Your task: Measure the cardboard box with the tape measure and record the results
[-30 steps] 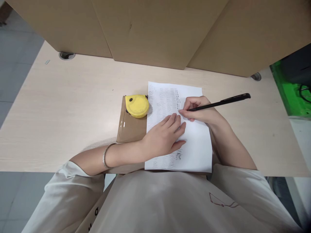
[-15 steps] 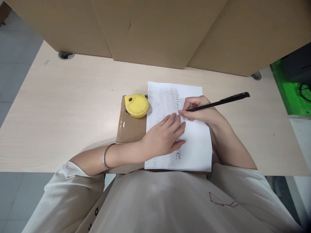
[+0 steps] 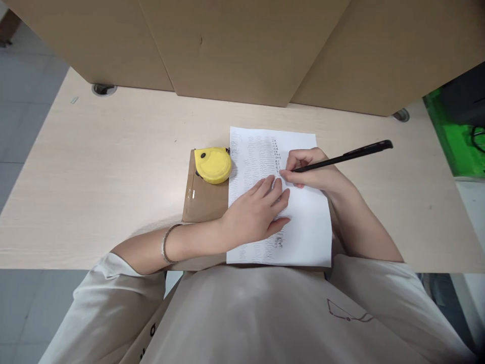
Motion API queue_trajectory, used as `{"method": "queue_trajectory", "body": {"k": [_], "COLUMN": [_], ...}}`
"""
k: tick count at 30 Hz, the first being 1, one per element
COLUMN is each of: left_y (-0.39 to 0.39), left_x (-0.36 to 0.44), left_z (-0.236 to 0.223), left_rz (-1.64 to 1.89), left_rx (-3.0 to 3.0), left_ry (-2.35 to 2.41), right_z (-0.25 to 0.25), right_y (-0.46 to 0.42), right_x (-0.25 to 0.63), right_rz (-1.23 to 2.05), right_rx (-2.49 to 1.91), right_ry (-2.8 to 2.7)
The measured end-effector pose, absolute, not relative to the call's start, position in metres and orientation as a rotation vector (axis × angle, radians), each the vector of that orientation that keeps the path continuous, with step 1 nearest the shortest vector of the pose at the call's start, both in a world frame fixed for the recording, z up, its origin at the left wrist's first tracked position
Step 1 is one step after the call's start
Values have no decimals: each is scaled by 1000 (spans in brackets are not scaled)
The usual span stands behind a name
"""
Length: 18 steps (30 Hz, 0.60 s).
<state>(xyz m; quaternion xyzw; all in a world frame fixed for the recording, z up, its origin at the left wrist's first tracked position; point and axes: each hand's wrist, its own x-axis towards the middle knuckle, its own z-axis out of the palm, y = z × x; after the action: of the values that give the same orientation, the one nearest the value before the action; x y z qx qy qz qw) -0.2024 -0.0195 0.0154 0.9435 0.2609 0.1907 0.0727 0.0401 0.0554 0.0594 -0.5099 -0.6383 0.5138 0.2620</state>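
Note:
A white sheet of paper [image 3: 310,227] covered with handwriting lies on the pale wooden desk [image 3: 113,167]. My left hand [image 3: 257,212] rests flat on the sheet, fingers stretched out and lying together, with a bracelet on the wrist. My right hand [image 3: 314,172] is closed around a black pen [image 3: 348,154], whose tip touches the paper just past the left fingertips. A yellow tape measure [image 3: 212,165] sits on a brown envelope [image 3: 202,202] that lies under the sheet's left edge.
Brown cardboard panels [image 3: 235,45] stand along the back of the desk. Two cable holes [image 3: 103,89] sit near the back corners. A green object [image 3: 460,136] is at the right edge. Grey floor shows to the left.
The pen's rear end has tilted slightly upward; both hands stay where they were on the paper.

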Motion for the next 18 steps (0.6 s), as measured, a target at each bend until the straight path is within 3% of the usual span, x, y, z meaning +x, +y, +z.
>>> {"method": "queue_trajectory", "body": {"k": [18], "left_y": [-20], "left_x": [-202], "left_z": [20], "left_rz": [473], "left_rx": [2820], "left_ry": [802], "right_z": [61], "right_y": [56], "right_x": [49], "right_rz": [1399], "right_rx": [-1446], "right_ry": [-1739]}}
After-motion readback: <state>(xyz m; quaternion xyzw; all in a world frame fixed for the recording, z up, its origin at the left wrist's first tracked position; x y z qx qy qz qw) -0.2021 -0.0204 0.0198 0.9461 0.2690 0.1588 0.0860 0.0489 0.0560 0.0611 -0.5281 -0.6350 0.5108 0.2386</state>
